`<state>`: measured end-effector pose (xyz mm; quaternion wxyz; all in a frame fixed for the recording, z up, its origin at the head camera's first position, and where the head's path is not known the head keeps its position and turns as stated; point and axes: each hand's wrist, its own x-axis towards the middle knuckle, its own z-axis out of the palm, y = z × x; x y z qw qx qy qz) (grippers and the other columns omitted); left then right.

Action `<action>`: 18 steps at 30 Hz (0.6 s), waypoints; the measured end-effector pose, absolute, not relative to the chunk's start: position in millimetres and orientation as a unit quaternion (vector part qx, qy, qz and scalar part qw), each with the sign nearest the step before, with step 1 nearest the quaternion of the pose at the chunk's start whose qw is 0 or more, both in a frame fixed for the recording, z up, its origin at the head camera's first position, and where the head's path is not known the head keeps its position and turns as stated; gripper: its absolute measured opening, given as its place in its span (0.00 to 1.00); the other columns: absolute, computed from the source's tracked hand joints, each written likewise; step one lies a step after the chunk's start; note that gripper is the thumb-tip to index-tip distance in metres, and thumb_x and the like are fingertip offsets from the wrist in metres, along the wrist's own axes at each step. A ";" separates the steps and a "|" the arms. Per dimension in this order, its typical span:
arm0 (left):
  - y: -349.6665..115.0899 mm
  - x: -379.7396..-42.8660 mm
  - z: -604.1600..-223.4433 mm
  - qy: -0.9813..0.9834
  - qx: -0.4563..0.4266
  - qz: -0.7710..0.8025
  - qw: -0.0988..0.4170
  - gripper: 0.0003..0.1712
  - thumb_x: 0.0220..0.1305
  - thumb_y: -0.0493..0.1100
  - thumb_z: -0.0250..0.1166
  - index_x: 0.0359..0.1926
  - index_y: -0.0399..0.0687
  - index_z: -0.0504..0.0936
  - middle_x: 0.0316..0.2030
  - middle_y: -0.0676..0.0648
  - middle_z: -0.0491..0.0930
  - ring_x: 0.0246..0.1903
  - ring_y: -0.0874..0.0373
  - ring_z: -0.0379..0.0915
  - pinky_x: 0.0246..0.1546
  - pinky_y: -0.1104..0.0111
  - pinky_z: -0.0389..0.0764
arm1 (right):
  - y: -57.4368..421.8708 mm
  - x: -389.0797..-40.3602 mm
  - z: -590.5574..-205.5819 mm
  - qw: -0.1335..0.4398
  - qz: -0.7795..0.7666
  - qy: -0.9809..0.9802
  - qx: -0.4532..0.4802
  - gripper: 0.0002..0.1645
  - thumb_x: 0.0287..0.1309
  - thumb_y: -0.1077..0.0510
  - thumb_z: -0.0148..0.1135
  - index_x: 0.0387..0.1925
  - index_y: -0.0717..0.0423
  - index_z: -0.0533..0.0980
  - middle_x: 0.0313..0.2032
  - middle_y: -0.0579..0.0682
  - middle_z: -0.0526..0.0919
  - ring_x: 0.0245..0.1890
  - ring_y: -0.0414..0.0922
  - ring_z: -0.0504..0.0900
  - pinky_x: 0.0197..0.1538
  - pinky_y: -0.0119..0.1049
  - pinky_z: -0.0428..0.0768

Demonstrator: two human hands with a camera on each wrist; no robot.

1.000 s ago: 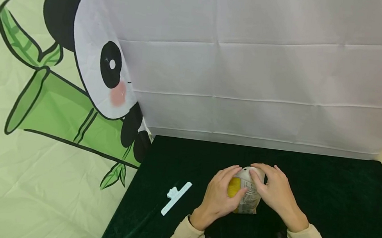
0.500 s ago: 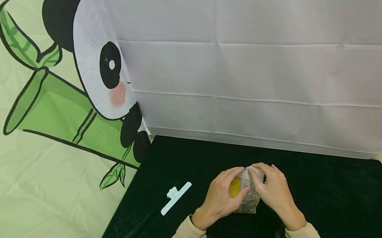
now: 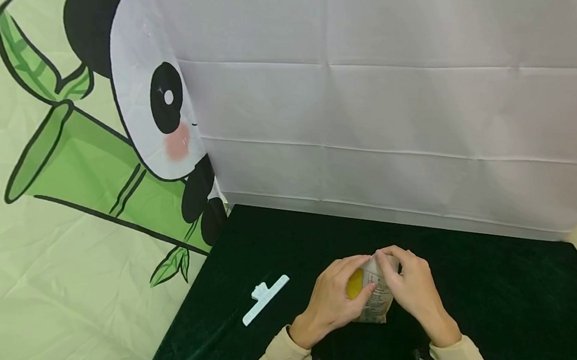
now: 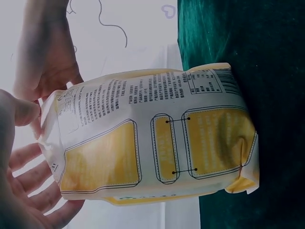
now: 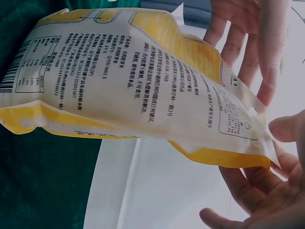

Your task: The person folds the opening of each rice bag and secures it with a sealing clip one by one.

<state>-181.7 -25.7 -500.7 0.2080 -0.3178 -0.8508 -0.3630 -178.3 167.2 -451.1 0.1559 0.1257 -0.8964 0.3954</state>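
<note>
A white-and-yellow printed food bag [image 3: 375,308] stands upright on the dark green cloth, its top narrowed between both hands. My left hand [image 3: 333,295] holds its upper left side, the fingers around behind it and the thumb across the front. At the top right edge my right hand [image 3: 413,284] pinches the bag between thumb and fingers. In the left wrist view the bag [image 4: 147,148] shows rows of small text, yellow panels and a barcode. The right wrist view has the bag's gathered top end close to the right thumb [image 5: 286,129].
A pale blue bag clip [image 3: 266,300] lies on the green cloth [image 3: 491,322], left of the hands. Behind the table hangs a white sheet [image 3: 393,109]. A green curtain [image 3: 85,275] with a panda print hangs at the left.
My right hand has shifted slightly left over the bag's top. The rounded top with dark dots has drawn into a narrower peak. My left hand has moved very slightly right; the clip stays put.
</note>
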 end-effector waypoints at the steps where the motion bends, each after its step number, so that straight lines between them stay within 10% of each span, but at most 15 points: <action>1: -25.8 -181.8 -501.1 -0.851 -0.319 -0.361 0.210 0.28 0.75 0.53 0.67 0.71 0.51 0.77 0.65 0.49 0.82 0.59 0.56 0.82 0.57 0.70 0.84 | 167.0 -178.2 -450.8 0.152 0.398 -0.896 0.124 0.14 0.79 0.54 0.59 0.49 0.59 0.85 0.44 0.59 0.89 0.35 0.48 0.84 0.35 0.43 0.86; 18: -28.3 -182.6 -499.8 -0.851 -0.324 -0.348 0.225 0.26 0.74 0.52 0.67 0.69 0.50 0.81 0.64 0.48 0.83 0.60 0.56 0.82 0.58 0.67 0.84 | 163.0 -178.3 -448.6 0.136 0.424 -0.889 0.111 0.14 0.77 0.53 0.61 0.48 0.60 0.85 0.48 0.62 0.89 0.41 0.55 0.89 0.41 0.55 0.90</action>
